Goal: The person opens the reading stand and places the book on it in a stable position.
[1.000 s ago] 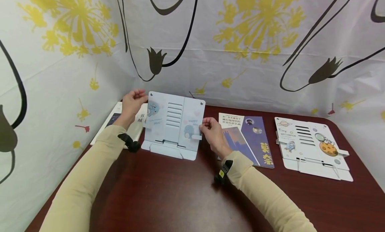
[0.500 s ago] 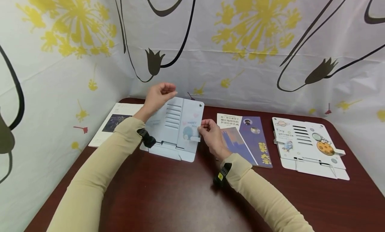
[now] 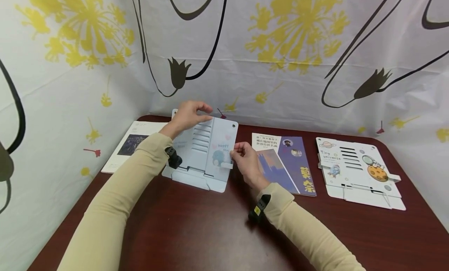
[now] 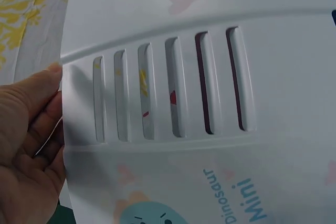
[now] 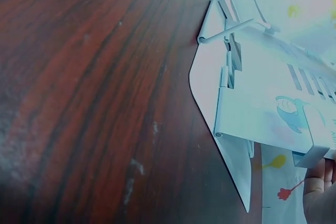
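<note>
A white metal book stand [image 3: 203,156] with blue dinosaur prints and a column of slots stands on the table, its back panel raised and leaning. The base plate lies low on the wood in the right wrist view, with a wire page holder [image 5: 239,27] at its hinge. At the middle of the top edge, my left hand [image 3: 187,116] grips the panel, thumb tip [image 4: 55,68] at the rim and fingers curling behind. My right hand [image 3: 248,162] pinches the right edge beside the small side clip [image 3: 226,165]; its fingers partly hide behind the panel in the right wrist view.
A white book [image 3: 121,162] lies at the left, partly behind the left forearm. Right of the stand lie a purple book [image 3: 298,162] and a second white stand [image 3: 361,173] printed with planets, folded flat. A patterned cloth [image 3: 224,80] hangs behind the dark red table [image 3: 196,228].
My left hand has left the stand's upper left corner and moved right to the middle of its top edge. The right hand has stayed at the right edge.
</note>
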Available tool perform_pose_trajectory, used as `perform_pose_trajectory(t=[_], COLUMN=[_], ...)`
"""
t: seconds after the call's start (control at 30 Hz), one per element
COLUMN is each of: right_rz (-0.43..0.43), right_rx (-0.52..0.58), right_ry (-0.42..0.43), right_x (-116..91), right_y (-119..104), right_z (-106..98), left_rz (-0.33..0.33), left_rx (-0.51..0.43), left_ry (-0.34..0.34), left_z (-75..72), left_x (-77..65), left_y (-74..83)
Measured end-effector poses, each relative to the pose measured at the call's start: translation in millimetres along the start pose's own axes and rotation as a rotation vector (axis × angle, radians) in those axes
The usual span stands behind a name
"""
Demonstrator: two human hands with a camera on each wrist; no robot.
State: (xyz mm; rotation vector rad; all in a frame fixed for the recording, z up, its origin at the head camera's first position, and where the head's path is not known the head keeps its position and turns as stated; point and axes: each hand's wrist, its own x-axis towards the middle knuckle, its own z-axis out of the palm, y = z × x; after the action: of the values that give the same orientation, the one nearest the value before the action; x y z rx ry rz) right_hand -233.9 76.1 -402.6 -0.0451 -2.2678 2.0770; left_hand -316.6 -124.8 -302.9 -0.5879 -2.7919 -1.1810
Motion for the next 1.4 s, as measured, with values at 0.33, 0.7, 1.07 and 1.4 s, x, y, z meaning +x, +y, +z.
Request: perform_pose_trajectory(t=[0.33, 0.7, 1.07, 1.4], right_rz=[-0.028, -0.124, -0.190, -0.233], right_rx=[0.029, -0.006, -0.021, -0.055], right_ry=[0.017, 0.070, 0.106, 0.099], right_x=[-8.6, -21.8, -34.5, -45.9], right_y=[2.2, 2.2, 4.2, 4.1], right_z=[1.1, 3.2, 8.2, 11.7], left_rz=[0.032, 0.137, 0.184, 0.168], left_rx=[0.109, 0.160, 0.203, 0.319], left_ry=[-0.028, -0.025, -0.063, 0.072], left_z=[1.8, 1.5, -2.2, 6.8], left_x=[-0.4, -9.6, -14.1, -37.6], left_y=[-3.7, 3.1, 11.3, 20.6])
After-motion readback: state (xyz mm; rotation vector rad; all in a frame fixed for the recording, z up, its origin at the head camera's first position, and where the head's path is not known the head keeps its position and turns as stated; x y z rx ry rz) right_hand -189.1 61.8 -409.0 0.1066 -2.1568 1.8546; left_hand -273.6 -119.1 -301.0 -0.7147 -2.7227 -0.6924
